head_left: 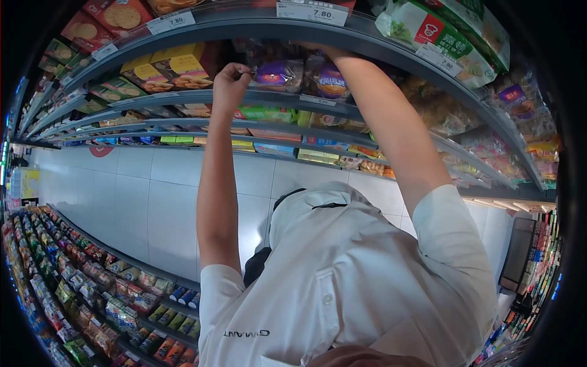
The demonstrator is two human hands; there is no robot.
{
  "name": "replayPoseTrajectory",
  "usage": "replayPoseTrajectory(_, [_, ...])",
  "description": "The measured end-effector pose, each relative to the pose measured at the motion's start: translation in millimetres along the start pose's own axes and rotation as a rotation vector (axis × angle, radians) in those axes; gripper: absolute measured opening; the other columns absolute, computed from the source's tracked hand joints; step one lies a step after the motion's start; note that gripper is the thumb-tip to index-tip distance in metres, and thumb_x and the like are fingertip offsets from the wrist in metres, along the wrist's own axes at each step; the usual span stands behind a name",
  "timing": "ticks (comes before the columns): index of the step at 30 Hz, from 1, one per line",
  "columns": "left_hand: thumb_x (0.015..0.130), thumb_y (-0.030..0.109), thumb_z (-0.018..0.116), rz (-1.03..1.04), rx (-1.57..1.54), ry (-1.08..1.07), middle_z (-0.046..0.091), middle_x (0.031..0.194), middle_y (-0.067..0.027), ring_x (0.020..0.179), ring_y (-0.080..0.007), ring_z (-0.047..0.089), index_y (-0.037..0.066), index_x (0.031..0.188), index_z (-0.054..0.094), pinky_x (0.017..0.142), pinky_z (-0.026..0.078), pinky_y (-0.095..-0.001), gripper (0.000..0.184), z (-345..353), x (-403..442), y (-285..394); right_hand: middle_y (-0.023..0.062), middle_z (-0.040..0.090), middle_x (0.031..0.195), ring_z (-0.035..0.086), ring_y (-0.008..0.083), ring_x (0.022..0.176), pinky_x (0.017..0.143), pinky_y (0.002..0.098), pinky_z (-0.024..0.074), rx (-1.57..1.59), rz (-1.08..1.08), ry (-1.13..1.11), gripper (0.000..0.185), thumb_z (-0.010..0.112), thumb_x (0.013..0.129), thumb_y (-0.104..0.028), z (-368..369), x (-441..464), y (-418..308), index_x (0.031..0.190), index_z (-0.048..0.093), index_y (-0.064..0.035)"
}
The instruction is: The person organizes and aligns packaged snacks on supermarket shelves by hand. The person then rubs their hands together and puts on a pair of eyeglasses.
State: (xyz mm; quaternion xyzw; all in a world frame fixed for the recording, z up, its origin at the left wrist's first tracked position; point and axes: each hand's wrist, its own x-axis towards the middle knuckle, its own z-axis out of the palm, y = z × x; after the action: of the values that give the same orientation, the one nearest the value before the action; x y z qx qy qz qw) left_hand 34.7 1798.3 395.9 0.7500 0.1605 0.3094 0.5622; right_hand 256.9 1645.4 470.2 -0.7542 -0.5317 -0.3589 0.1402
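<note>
My left hand (pixel 230 81) is at the front of an upper shelf, its fingers pinched together at the left edge of a clear bag with a purple label (pixel 275 74). Whether they grip the bag's edge is too small to tell. My right arm reaches over a second purple-labelled bag (pixel 330 81) into the same shelf level. Only a little of my right hand (pixel 315 46) shows above the bags, under the shelf edge; its fingers are hidden. Yellow boxes (pixel 177 66) stand left of my left hand.
A grey shelf edge (pixel 257 27) with price tags runs above my hands, with green packages (pixel 443 40) on it at the right. Lower shelves hold more packets. Behind me, past the tiled floor (pixel 165 202), stands another stocked shelf unit (pixel 116 281).
</note>
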Motion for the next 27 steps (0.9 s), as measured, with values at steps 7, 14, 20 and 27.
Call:
replayPoseTrajectory(7, [0.082, 0.009, 0.067, 0.033, 0.039, 0.027, 0.064, 0.076, -0.0011, 0.066, -0.0071, 0.054, 0.004, 0.09, 0.067, 0.064, 0.046, -0.0256, 0.01, 1, -8, 3, 0.0143, 0.067, 0.094, 0.064, 0.0329, 0.088, 0.083, 0.0454, 0.0495, 0.004, 0.003, -0.002, 0.036, 0.072, 0.08, -0.036, 4, 5, -7, 0.099, 0.068, -0.0055])
replayPoseTrajectory(14, [0.081, 0.009, 0.067, 0.018, 0.076, 0.032, 0.063, 0.074, -0.002, 0.064, -0.0075, 0.053, 0.003, 0.091, 0.066, 0.062, 0.045, -0.0262, 0.011, 1, -7, 4, 0.0144, 0.067, 0.094, 0.064, 0.0328, 0.088, 0.083, 0.0453, 0.0494, 0.009, 0.018, 0.005, 0.036, 0.072, 0.08, -0.036, -3, 6, -12, 0.1, 0.068, -0.0056])
replayPoseTrajectory(20, [0.081, 0.008, 0.066, 0.007, 0.1, 0.032, 0.061, 0.071, -0.0013, 0.062, -0.0069, 0.051, 0.003, 0.09, 0.065, 0.059, 0.043, -0.0264, 0.011, 1, -10, 8, 0.0145, 0.067, 0.095, 0.064, 0.0328, 0.089, 0.083, 0.0452, 0.0493, 0.017, 0.026, 0.007, 0.037, 0.072, 0.08, -0.036, -4, 8, -10, 0.1, 0.068, -0.0056])
replayPoseTrajectory(27, [0.082, 0.007, 0.065, 0.044, 0.037, 0.049, 0.06, 0.071, -0.0003, 0.061, -0.0055, 0.049, 0.003, 0.088, 0.064, 0.058, 0.042, -0.0252, 0.007, 4, -12, 10, 0.0145, 0.067, 0.095, 0.064, 0.0328, 0.089, 0.083, 0.045, 0.0493, 0.03, 0.034, 0.014, 0.037, 0.073, 0.079, -0.035, -7, 4, -12, 0.101, 0.068, -0.0056])
